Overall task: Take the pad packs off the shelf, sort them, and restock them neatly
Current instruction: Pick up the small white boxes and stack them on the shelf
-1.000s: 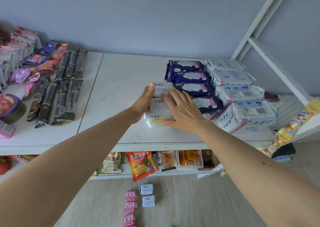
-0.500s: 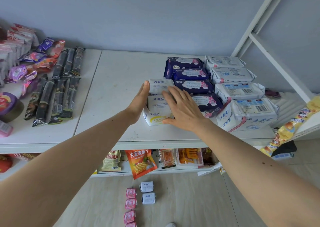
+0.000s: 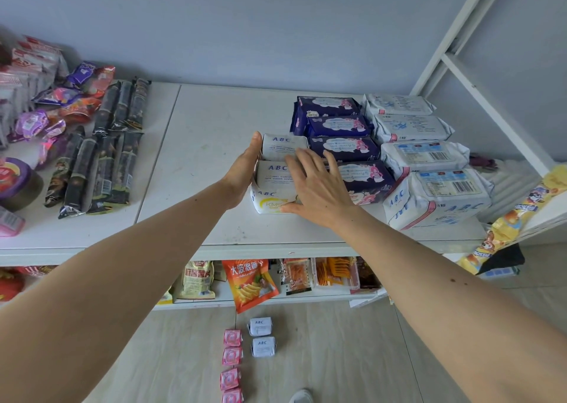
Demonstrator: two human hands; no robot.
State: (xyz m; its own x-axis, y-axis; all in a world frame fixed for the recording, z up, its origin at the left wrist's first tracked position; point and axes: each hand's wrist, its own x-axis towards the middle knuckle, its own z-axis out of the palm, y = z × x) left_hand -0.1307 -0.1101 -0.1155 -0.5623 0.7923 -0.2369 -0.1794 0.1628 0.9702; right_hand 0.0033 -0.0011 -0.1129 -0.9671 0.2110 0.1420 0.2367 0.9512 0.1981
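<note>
White ABC packs [image 3: 277, 169] sat in a short column on the shelf [image 3: 211, 126], and I had both hands on them! My left hand [image 3: 244, 172] lay flat against the column's left side, fingers straight, pressing rather than gripping. My right hand [image 3: 319, 187] rested spread across the top of the front packs, its grip loose, nothing pinched. To the right, touching the column, ran the row of dark blue packs [image 3: 343, 144], and beyond those the bigger pale packs [image 3: 426, 157] lined up toward the shelf frame [image 3: 491, 101].

I judged this as the restocking step, squaring the white column against the blue row. Most of the sorting looked done up top. But down on the floor [image 3: 337, 356] waited two small ABC packets [image 3: 260, 336] and a line of pink packets [image 3: 231, 366], still to be shelved.

Next, I reckoned, the call was a last nudge to even the front edges, then a reach down for those floor packets. Snack bags [image 3: 101, 144] on the left stayed out of it.
</note>
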